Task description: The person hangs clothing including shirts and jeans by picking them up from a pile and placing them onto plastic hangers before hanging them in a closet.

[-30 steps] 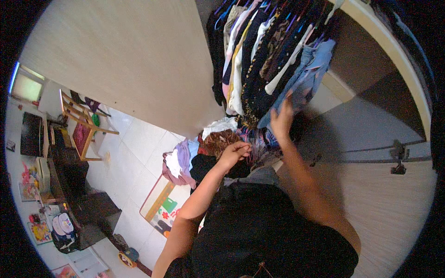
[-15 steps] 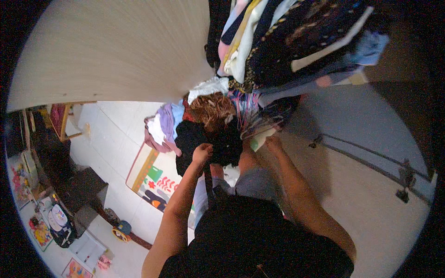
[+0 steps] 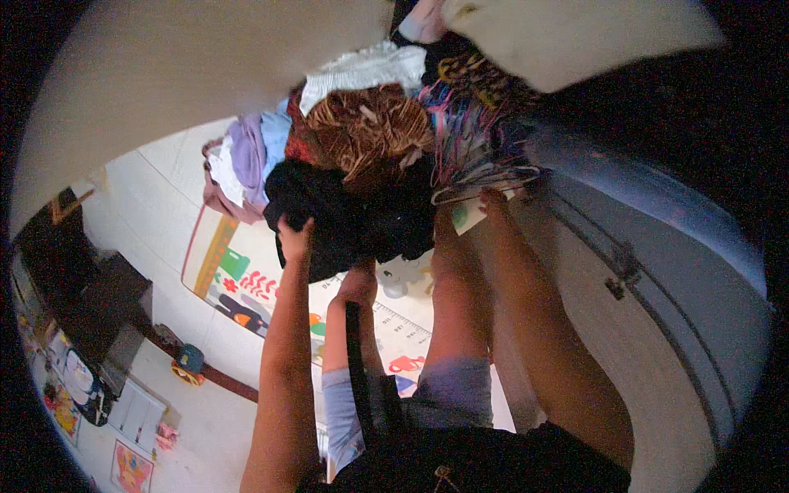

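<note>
My left hand (image 3: 294,240) grips the left side of a black garment (image 3: 349,218), which hangs bunched in front of my knees. My right hand (image 3: 495,202) is at the lower edge of a bunch of hangers (image 3: 485,177), its fingers curled against a pale hanger bar. Brown striped cloth (image 3: 366,123) lies heaped right behind the black garment. White gathered cloth (image 3: 362,70) tops the heap. Purple cloth (image 3: 248,156) and light blue cloth (image 3: 275,140) lie at its left. The tips of both hands are partly hidden.
A printed play mat (image 3: 246,279) covers the floor under my legs. A beige panel (image 3: 181,82) fills the upper left. Dark hanging clothes (image 3: 625,115) crowd the upper right, above a grey panel with a rod (image 3: 620,259). Dark furniture (image 3: 99,287) stands far left.
The view has come closer to the clothes heap, and more of the mat and my legs shows. My left hand has shifted left along the black garment; my right hand has risen to the hangers.
</note>
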`<state>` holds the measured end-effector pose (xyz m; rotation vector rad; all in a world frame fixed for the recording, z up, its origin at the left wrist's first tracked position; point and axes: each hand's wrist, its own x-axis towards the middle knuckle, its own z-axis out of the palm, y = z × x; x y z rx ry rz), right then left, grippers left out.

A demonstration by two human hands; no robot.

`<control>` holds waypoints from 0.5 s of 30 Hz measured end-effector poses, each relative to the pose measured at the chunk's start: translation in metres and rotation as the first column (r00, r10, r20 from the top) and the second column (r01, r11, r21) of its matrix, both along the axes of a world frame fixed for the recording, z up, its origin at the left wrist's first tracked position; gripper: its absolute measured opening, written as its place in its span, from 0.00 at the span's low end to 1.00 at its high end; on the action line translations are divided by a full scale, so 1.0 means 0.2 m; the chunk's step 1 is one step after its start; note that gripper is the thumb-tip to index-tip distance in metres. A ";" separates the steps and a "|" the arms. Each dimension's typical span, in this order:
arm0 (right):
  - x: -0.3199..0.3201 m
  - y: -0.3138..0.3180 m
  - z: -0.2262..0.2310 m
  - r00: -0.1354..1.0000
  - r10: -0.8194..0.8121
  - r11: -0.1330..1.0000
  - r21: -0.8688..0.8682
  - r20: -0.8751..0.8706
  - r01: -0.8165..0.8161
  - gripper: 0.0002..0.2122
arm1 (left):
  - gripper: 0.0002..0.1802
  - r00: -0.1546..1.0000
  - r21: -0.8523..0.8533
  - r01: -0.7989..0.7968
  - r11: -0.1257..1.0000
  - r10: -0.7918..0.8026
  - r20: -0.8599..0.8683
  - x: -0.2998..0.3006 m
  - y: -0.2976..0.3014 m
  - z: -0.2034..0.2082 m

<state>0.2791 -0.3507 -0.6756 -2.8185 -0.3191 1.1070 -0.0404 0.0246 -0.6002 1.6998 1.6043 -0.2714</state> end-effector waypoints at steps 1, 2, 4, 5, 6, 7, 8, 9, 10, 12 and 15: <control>0.02 0.00 -0.09 1.000 0.016 1.000 -0.022 0.014 -0.015 0.21 | 0.46 0.996 0.016 -0.059 0.998 0.058 0.062 -0.02 0.02 -0.08; 0.02 0.02 -0.20 0.999 0.039 0.999 -0.037 0.019 -0.038 0.21 | 0.47 0.985 0.041 -0.127 0.991 0.121 0.119 -0.08 0.05 -0.16; 0.07 -0.12 -0.35 0.998 0.038 0.991 -0.129 0.055 -0.031 0.22 | 0.46 0.981 -0.035 -0.142 0.989 0.145 0.132 0.07 -0.04 -0.23; 0.08 -0.16 -0.41 0.997 0.040 0.987 -0.155 0.064 -0.030 0.22 | 0.45 0.972 -0.068 -0.164 0.984 0.173 0.157 0.12 -0.06 -0.25; 0.08 -0.14 -0.48 0.996 0.051 0.986 -0.163 0.066 -0.040 0.22 | 0.45 0.974 -0.064 -0.173 0.983 0.181 0.136 0.07 -0.06 -0.31; 0.09 -0.12 -0.53 0.996 0.060 0.985 -0.164 0.068 -0.049 0.22 | 0.43 0.985 -0.005 -0.135 0.991 0.135 0.108 0.03 -0.04 -0.36; 0.09 -0.12 -0.57 0.996 0.064 0.983 -0.175 0.068 -0.051 0.23 | 0.41 0.993 0.043 -0.092 0.995 0.088 0.076 0.00 -0.04 -0.40; 0.09 -0.12 -0.60 0.995 0.071 0.982 -0.182 0.070 -0.057 0.23 | 0.37 0.998 0.137 -0.057 0.989 0.055 0.018 -0.02 -0.06 -0.43; 0.10 -0.12 -0.62 0.994 0.074 0.981 -0.182 0.078 -0.059 0.23 | 0.37 0.998 0.136 -0.060 0.989 0.059 0.009 -0.03 -0.07 -0.45; 0.11 -0.14 -0.62 0.992 0.078 0.979 -0.194 0.096 -0.058 0.24 | 0.32 0.999 0.264 0.041 0.964 -0.048 0.021 -0.04 -0.08 -0.44; 0.13 -0.12 -0.54 0.987 0.079 0.984 -0.168 0.142 -0.054 0.25 | 0.28 1.000 0.271 -0.020 0.962 0.017 0.016 -0.07 -0.11 -0.35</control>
